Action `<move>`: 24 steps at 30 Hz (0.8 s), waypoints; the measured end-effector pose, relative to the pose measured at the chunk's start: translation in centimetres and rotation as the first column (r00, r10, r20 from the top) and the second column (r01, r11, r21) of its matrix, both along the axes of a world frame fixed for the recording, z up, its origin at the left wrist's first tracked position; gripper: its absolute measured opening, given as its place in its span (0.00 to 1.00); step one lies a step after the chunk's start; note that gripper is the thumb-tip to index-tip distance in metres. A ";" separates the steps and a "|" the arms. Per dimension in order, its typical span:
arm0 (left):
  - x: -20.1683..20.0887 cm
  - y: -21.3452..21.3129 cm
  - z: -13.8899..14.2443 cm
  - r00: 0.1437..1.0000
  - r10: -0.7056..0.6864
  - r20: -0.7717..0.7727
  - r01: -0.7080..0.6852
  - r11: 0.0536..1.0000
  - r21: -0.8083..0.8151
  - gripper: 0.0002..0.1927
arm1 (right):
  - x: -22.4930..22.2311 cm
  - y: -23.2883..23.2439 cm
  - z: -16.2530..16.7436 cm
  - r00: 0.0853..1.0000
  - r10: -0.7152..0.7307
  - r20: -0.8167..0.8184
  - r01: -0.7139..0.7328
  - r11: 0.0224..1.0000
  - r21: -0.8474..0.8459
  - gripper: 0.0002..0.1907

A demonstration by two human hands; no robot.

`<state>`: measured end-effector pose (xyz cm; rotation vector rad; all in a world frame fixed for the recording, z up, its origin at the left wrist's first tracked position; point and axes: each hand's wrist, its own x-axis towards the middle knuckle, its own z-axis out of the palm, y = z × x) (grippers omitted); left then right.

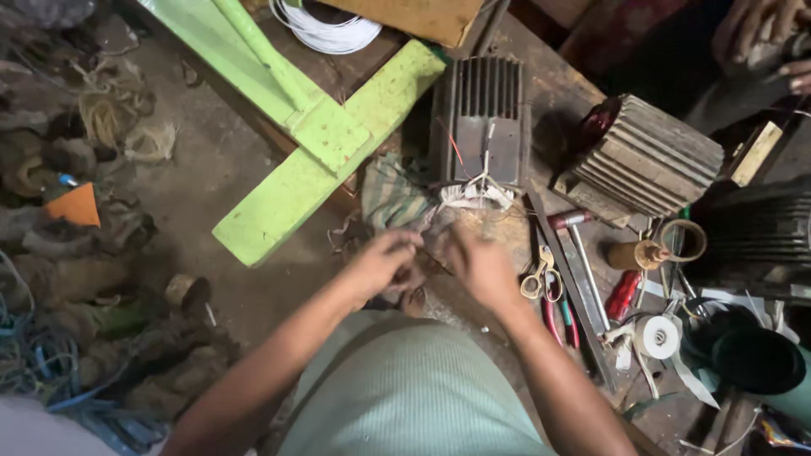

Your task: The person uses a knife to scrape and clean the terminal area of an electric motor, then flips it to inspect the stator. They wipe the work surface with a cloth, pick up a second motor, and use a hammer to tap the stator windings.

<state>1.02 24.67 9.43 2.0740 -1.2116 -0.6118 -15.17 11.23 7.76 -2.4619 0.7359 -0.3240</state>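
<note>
Seen from above, a person's left hand (382, 260) and right hand (481, 266) meet close together over a cluttered wooden worktop (541, 63), fingers curled inward and knuckles up; whether either grip is clenched on anything cannot be told through the motion blur. Just beyond the fingertips lies a striped, crumpled cloth (395, 201), and behind it stands a grey finned metal motor housing (483, 118) with thin wires (478, 181) spilling from its front. Two more ribbed motor bodies sit to the right: a rusty finned one (646, 160) and a dark one (760, 224). Beside the right hand lie one pair of yellow-handled scissors (539, 279), one hammer (581, 253) and one roll of white tape (657, 336). A green-painted wooden cross frame (312, 139) leans over the dusty floor (203, 186), where rags and blue cord (42, 363) pile up at left.
</note>
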 end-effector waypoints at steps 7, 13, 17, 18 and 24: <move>0.7 0.6 0.3 0.892 -0.205 0.404 0.231 0.973 -0.016 0.20 | 0.7 -0.1 -0.5 0.991 0.095 -0.091 -0.110 0.979 -0.173 0.17; 0.2 -0.2 0.5 0.833 -0.224 0.505 0.251 0.968 0.015 0.17 | 0.6 -1.3 -0.9 0.976 0.070 -0.207 -0.088 0.993 -0.082 0.20; -0.2 -0.3 0.6 0.808 -0.279 0.519 0.270 0.958 0.096 0.12 | 0.3 -1.3 -1.0 0.990 -0.052 -0.129 0.034 0.990 -0.139 0.11; -0.5 -0.5 0.5 0.799 -0.294 0.524 0.264 0.955 0.133 0.10 | 0.2 -1.2 -1.0 0.994 0.023 -0.109 -0.035 0.993 -0.111 0.14; -0.6 -2.6 -0.5 0.575 0.173 -0.800 0.159 0.935 0.317 0.11 | -0.8 -0.9 0.5 0.989 0.059 -0.133 -0.054 0.998 0.040 0.14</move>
